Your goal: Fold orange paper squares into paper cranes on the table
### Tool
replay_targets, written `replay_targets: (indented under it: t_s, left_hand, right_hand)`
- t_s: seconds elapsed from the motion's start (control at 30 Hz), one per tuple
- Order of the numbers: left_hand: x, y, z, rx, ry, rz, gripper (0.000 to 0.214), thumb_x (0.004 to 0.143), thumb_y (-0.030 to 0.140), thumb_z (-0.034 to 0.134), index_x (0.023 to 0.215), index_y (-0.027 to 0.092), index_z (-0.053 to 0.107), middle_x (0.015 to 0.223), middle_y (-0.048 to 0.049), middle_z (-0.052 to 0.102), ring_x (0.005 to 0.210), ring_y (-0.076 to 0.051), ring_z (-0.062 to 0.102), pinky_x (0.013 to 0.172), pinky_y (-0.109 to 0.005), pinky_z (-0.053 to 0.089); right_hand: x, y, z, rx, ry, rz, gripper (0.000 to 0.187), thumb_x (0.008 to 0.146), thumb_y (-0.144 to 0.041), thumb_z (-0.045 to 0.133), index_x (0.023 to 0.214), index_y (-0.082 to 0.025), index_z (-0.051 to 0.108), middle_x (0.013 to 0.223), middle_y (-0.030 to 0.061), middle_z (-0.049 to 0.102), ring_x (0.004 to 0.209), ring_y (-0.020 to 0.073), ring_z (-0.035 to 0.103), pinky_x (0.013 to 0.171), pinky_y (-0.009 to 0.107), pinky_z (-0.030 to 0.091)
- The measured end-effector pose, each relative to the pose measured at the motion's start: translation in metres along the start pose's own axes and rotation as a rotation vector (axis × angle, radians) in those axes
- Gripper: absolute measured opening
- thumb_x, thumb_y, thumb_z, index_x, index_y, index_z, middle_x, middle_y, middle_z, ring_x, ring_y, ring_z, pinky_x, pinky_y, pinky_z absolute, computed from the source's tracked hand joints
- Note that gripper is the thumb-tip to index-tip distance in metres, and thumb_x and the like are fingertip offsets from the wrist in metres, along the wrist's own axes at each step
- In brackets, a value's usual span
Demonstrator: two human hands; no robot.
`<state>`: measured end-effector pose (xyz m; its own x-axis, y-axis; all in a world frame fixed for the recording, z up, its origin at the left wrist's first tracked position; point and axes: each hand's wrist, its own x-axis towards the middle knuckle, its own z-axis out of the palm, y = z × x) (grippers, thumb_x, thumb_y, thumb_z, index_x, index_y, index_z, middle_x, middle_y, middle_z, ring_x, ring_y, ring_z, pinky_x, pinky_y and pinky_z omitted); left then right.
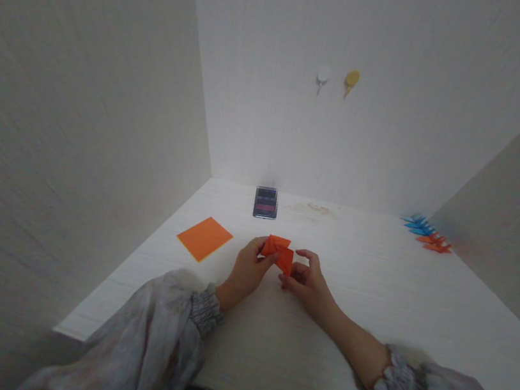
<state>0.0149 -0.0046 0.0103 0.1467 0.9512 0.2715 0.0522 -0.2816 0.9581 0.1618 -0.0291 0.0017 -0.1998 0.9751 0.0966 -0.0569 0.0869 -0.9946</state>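
A partly folded piece of orange origami paper (283, 257) is held above the middle of the table. My left hand (250, 266) pinches it from the left, thumb in front. At its lower right corner is my right hand (306, 280), thumb and fingers closed on the paper's lower tip while the index finger is raised away. The fold's finer creases are too small to make out. To the left of my hands lies a flat square stack of orange paper (204, 239).
A phone (266, 203) lies near the back wall, its screen blurred. Blue folded paper figures (420, 225) and orange folded paper figures (434, 242) stand in a row at the far right. White and yellow hooks (352, 79) hang on the back wall. Side walls (122, 104) enclose the table.
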Motion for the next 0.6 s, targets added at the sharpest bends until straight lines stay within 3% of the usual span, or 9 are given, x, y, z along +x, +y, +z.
replay_targets:
  t_s: [0.23, 0.43, 0.6]
  left_hand:
    - [-0.0036, 0.0020, 0.0026, 0.036, -0.013, -0.036, 0.028, 0.071, 0.028, 0.058, 0.095, 0.015, 0.055, 0.089, -0.0058, 0.061, 0.081, -0.016, 0.056, 0.073, -0.030, 0.045]
    - [-0.0047, 0.0038, 0.0000, -0.079, -0.112, -0.109, 0.037, 0.064, 0.029, 0.065, 0.097, 0.014, 0.055, 0.087, -0.0051, 0.061, 0.078, -0.016, 0.056, 0.073, -0.030, 0.044]
    - [-0.0050, 0.0011, 0.0000, -0.133, -0.131, -0.108, 0.032, 0.066, 0.031, 0.064, 0.091, 0.013, 0.056, 0.086, -0.0064, 0.062, 0.077, -0.016, 0.057, 0.073, -0.031, 0.044]
  right_hand:
    - [0.0004, -0.0067, 0.0004, -0.017, 0.048, -0.022, 0.044, 0.068, -0.033, 0.061, 0.096, -0.023, 0.030, 0.064, -0.0040, 0.058, 0.054, 0.0129, 0.056, 0.056, 0.032, 0.046]
    - [-0.0011, -0.0052, -0.0048, 0.023, 0.019, -0.034, 0.038, 0.069, -0.033, 0.061, 0.093, -0.022, 0.033, 0.062, -0.0033, 0.060, 0.053, 0.0130, 0.056, 0.055, 0.030, 0.044]
    - [-0.0032, -0.0061, -0.0072, 0.022, 0.007, -0.027, 0.035, 0.070, -0.034, 0.060, 0.091, -0.022, 0.036, 0.062, -0.0022, 0.061, 0.053, 0.0138, 0.057, 0.056, 0.030, 0.044]
